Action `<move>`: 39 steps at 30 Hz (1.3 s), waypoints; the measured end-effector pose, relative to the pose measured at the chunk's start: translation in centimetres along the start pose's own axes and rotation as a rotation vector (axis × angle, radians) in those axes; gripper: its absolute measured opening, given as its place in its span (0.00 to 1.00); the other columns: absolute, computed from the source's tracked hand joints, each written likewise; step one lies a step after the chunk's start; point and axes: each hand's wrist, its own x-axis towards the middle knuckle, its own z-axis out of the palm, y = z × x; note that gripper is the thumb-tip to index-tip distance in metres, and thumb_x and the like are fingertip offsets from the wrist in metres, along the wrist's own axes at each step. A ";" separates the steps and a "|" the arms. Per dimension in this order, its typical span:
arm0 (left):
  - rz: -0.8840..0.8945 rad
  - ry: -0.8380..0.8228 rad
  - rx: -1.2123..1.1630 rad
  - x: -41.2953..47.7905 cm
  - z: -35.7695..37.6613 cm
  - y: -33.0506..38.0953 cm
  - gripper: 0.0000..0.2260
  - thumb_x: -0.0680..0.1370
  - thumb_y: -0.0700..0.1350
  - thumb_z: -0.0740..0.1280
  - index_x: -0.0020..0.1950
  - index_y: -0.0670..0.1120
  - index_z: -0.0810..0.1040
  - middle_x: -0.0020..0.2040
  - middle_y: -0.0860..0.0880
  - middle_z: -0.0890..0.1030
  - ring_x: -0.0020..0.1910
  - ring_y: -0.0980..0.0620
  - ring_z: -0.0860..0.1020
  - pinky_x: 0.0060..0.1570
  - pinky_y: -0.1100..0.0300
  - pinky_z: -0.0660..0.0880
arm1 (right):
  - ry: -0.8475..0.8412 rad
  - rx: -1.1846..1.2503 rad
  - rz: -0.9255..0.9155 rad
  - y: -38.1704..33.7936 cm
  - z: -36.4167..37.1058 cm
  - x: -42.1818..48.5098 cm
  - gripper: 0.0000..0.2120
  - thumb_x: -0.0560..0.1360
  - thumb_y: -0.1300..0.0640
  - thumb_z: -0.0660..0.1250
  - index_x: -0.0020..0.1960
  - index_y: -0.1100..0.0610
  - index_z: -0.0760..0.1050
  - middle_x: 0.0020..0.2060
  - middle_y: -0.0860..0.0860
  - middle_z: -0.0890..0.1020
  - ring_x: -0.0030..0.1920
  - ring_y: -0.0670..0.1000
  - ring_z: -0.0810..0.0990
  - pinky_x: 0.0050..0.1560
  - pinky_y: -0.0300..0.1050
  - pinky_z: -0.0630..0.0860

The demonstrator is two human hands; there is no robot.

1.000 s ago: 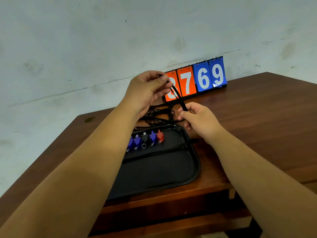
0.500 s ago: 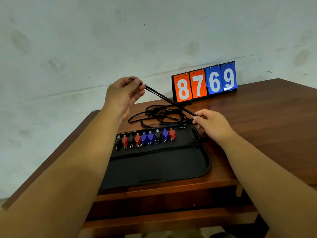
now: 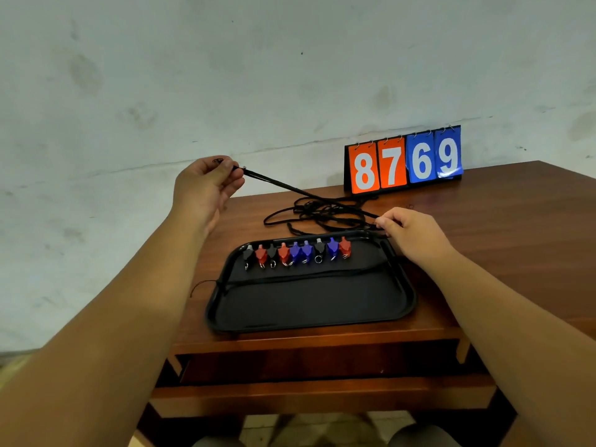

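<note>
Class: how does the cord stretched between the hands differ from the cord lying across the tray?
The held cord is taut and raised, pinched by the left hand and right hand; the tray cord lies slack, untouched. The held cord slopes; the tray cord lies flat. Both are thin and black.

A tray [image 3: 309, 327] sits on the table [image 3: 500, 237] straight before you, with a row of whistles [image 3: 295, 253] along its far edge and a loose cord [image 3: 306, 276] across its middle. Behind the tray lies a tangle of cords [image 3: 322, 211], and further back to the right stands the scoreboard [image 3: 403, 162]. Your left hand [image 3: 206, 188], raised left of the tangle, and your right hand [image 3: 412, 232], at the tray's far right corner, pinch a stretched cord [image 3: 306, 192] that runs between them above the tangle.
</note>
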 end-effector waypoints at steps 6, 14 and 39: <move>0.032 0.045 -0.020 -0.5 -1.1 1.6 0.02 0.84 0.36 0.70 0.55 0.39 0.82 0.47 0.44 0.86 0.44 0.52 0.87 0.54 0.56 0.85 | -0.037 -0.098 -0.038 -0.9 -0.9 0.2 0.06 0.87 0.50 0.66 0.57 0.47 0.82 0.49 0.44 0.83 0.52 0.46 0.80 0.56 0.47 0.76; 0.026 0.079 -0.044 0.1 -1.6 2.2 0.04 0.84 0.36 0.71 0.59 0.37 0.82 0.48 0.43 0.85 0.44 0.53 0.87 0.54 0.56 0.85 | -0.055 -0.039 0.027 -1.2 -2.3 0.4 0.15 0.88 0.53 0.64 0.72 0.52 0.81 0.48 0.43 0.87 0.49 0.43 0.85 0.63 0.48 0.79; 0.136 -0.045 -0.063 1.4 2.7 7.2 0.03 0.84 0.36 0.71 0.52 0.38 0.84 0.46 0.44 0.85 0.46 0.50 0.86 0.56 0.55 0.85 | 0.166 -0.089 0.363 -4.3 -3.4 2.1 0.25 0.84 0.49 0.66 0.78 0.56 0.72 0.75 0.60 0.71 0.63 0.61 0.80 0.58 0.54 0.76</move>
